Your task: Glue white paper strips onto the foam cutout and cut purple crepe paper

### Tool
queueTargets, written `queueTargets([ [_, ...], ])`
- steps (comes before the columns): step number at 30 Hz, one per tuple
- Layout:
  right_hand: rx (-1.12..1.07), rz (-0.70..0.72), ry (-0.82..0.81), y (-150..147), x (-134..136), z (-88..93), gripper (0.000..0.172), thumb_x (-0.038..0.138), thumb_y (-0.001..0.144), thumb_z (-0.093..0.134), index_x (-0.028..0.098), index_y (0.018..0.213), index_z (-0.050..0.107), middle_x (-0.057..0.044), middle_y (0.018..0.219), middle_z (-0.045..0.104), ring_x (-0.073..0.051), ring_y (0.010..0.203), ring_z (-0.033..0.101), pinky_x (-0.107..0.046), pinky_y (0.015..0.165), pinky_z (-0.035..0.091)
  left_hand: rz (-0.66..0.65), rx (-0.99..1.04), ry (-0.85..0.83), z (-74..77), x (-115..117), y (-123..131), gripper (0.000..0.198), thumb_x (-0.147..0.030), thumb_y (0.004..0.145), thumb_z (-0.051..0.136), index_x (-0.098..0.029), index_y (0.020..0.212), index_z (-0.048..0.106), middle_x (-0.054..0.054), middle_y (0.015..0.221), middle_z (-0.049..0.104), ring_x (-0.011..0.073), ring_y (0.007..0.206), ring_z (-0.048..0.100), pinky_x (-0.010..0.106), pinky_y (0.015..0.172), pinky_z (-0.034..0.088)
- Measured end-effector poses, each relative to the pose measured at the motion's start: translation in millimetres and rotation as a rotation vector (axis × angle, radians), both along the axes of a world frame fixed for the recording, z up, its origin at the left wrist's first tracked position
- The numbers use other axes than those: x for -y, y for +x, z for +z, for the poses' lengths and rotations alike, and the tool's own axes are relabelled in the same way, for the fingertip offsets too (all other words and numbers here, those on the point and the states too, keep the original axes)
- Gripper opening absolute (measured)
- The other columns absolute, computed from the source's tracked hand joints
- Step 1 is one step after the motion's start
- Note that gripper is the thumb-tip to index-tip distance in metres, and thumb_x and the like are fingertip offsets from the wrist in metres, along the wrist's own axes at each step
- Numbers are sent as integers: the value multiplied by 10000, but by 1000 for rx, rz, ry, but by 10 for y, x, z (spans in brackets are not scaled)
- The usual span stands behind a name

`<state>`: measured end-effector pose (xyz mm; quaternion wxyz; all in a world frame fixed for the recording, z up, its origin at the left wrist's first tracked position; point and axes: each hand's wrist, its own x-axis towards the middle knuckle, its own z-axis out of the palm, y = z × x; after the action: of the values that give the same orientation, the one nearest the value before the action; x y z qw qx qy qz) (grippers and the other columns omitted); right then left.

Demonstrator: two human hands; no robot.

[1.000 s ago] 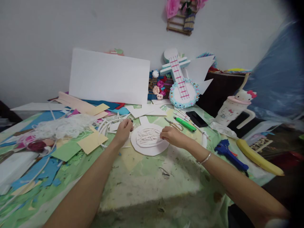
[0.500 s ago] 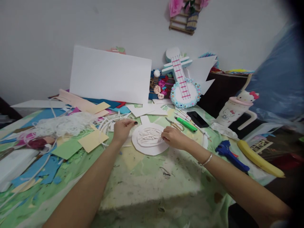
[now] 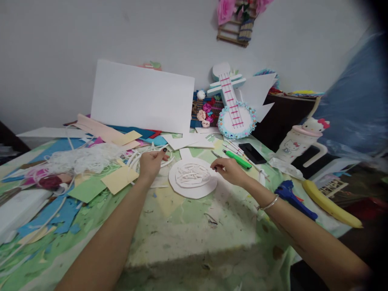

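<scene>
Fingers curled, grip unclear, left hand (image 3: 152, 163) at ten o'clock and right hand (image 3: 230, 169) at three flank a white disc (image 3: 194, 193) ridged with strips (image 3: 192, 176).

Craft workspace, poss. home: tbl (image 3: 194, 230) w/ paper scraps (image 3: 62, 214) (& glue gun (image 3: 291, 197)).

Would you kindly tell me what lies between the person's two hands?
In the head view, a round white board topped with small white pieces lies between the left hand and the right hand.
</scene>
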<state>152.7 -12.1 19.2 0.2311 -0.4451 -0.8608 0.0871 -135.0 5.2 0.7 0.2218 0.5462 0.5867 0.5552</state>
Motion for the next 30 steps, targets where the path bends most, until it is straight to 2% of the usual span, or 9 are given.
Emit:
queueTargets([
  [2,-17,-22,-35,35,17,12,336,-48,695,449,163,825,674,-24,779,697,-123,676,598,-229,656,423,-20,-10,49,-26,-29,-6,242,-277,759,528,-146,770,731,57,809,730,171,763,660,257,702,487],
  [5,24,-36,-82,79,20,-60,298,-33,677,502,161,810,685,-31,784,692,-132,713,601,-228,660,423,-17,-116,76,-57,-38,-7,310,-175,695,549,-155,952,721,62,935,730,183,831,669,274,740,505],
  [9,79,-54,-151,136,-11,-273,200,17,659,590,152,761,697,-39,750,676,-140,704,590,-229,643,417,24,-299,94,-92,0,19,238,-222,705,594,-158,891,728,68,937,728,194,806,663,301,752,514],
  [13,62,-51,-153,173,-13,-411,213,-20,658,549,138,724,675,-40,747,648,-121,672,563,-215,633,410,-5,-488,122,-153,40,53,220,-217,740,542,-148,840,725,83,898,726,212,829,652,336,816,501],
  [17,57,-12,-115,152,-32,-368,211,-41,666,535,129,718,648,-58,784,614,-133,726,540,-233,686,406,-48,-583,7,-199,147,-8,251,-238,745,534,-147,891,716,89,917,718,222,848,647,344,826,494],
  [20,53,9,-80,92,-86,-305,175,-15,709,546,125,761,637,-68,817,600,-147,753,531,-255,710,402,-79,-668,-54,-209,309,-163,251,-247,723,550,-165,896,712,90,975,709,245,933,632,363,859,482],
  [24,58,78,-51,-6,-150,-297,187,-20,726,551,133,785,640,-76,867,599,-166,832,529,-271,761,397,-108,-836,-38,-221,564,-448,245,-255,730,519,-164,847,714,107,981,700,281,964,610,411,872,464],
  [30,134,211,25,-40,-107,-362,222,-6,761,517,144,783,679,-97,855,613,-200,875,504,-301,779,381,-156,-942,12,-258,803,-724,308,-246,811,433,-159,882,720,118,962,694,264,928,597,405,854,463],
])
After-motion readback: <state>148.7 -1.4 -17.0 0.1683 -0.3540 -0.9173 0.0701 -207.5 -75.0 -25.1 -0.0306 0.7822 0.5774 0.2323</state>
